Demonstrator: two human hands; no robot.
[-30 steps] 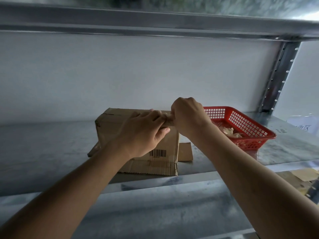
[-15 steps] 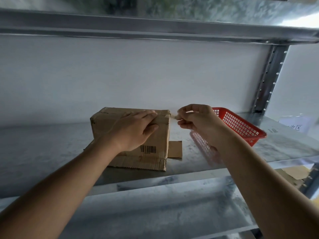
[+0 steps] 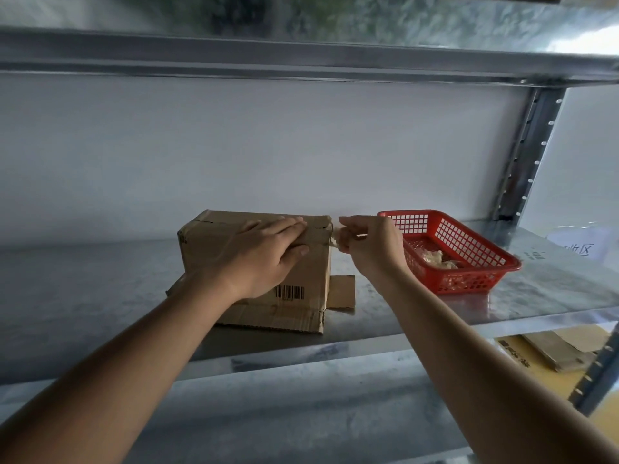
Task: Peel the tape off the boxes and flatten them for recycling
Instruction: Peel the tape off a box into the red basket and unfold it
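Observation:
A brown cardboard box (image 3: 311, 276) with a barcode on its front stands on the metal shelf (image 3: 100, 296), flaps splayed out at its base. My left hand (image 3: 264, 256) lies flat over the box's top front edge, fingers straight, pressing it down. Just past the box's upper right corner, my right hand (image 3: 368, 246) pinches a strip of clear tape (image 3: 336, 236) that still clings to that corner.
A red plastic basket (image 3: 469, 252) with crumpled tape scraps inside sits right of the box. A steel upright (image 3: 522, 155) rises at the back right, another shelf runs overhead. Flattened cardboard (image 3: 552, 349) lies on a lower level at right.
My right hand has pulled the tape off the box's top toward the right, away from my left hand. My left hand's fingers have flattened on the box top.

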